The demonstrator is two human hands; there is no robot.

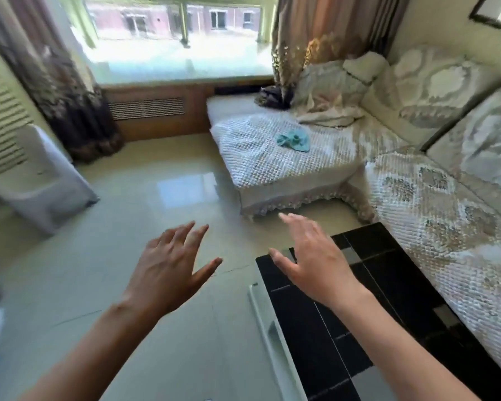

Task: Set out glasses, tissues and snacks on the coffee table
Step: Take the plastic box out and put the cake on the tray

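The coffee table (385, 285) has a glossy black top of tiles with a few grey ones and a white side with a drawer handle; it fills the lower right. My right hand (310, 261) hovers over its far left corner, fingers spread, holding nothing. My left hand (168, 264) is stretched out over the floor to the left of the table, fingers apart and empty. No glasses, tissues or snacks show anywhere in view.
An L-shaped sofa (417, 204) with white quilted covers runs along the right, close to the table. A teal cloth (294, 140) lies on its chaise. A white appliance (41, 180) stands at the left. Shiny tiled floor (145, 204) lies between, with a window behind.
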